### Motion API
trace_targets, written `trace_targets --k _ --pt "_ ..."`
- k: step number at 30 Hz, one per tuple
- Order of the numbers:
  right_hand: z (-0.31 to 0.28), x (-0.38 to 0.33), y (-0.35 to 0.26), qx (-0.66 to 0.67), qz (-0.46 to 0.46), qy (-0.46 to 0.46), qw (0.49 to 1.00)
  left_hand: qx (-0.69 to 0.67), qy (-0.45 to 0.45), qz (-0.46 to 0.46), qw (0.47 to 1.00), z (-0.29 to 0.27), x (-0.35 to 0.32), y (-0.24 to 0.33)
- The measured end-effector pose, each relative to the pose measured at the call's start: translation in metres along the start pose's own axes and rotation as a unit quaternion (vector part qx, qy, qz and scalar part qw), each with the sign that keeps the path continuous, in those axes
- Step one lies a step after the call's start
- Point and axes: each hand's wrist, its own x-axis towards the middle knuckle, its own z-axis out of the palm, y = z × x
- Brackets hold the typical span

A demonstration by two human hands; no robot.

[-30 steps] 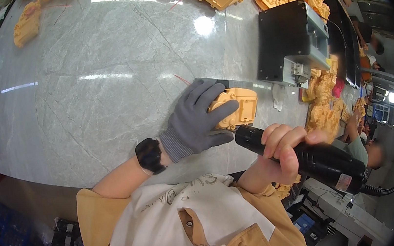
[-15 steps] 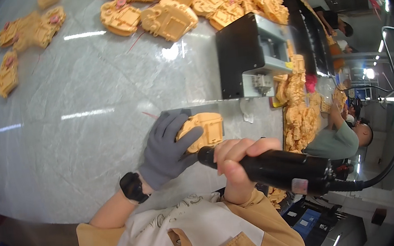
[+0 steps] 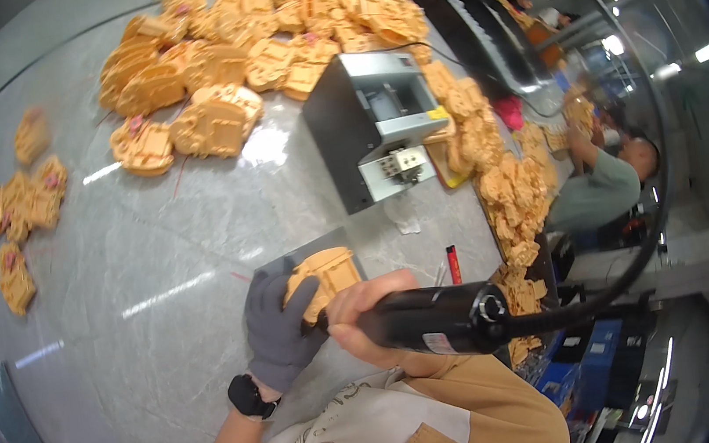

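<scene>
My left hand (image 3: 283, 323), in a grey glove, is closed round a yellow-orange molded plastic housing (image 3: 332, 270) with raised ribs. The housing is held just above a dark flat mat (image 3: 322, 241) on the grey table. My bare right hand (image 3: 366, 317) grips a black electric screwdriver (image 3: 437, 318) lying nearly level, with a thick cable running from its back end. Its tip points left at the near side of the housing, close to my gloved fingers. Whether the tip touches the housing is hidden by my hands.
A black and silver boxy machine (image 3: 373, 122) stands beyond my hands. Heaped yellow-orange housings (image 3: 276, 18) fill the far side, with more along the right (image 3: 516, 202). A few lie at left (image 3: 21, 205). A red pen (image 3: 454, 264) lies right. A co-worker (image 3: 593, 183) sits at the right.
My view has turned, so the machine and heap sit further left. The screwdriver is now more level, its tip nearer the housing. Both hands keep their holds.
</scene>
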Motion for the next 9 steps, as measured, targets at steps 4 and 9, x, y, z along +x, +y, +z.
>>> trace_targets --k 4,9 --pt "-0.019 -0.018 -0.012 0.175 -0.096 0.131 0.971 -0.001 -0.045 -0.008 0.999 -0.005 0.006 0.006" --pt "-0.098 -0.002 -0.001 0.072 -0.179 0.351 0.916 -0.011 -0.079 -0.049 0.996 -0.004 -0.004 0.006"
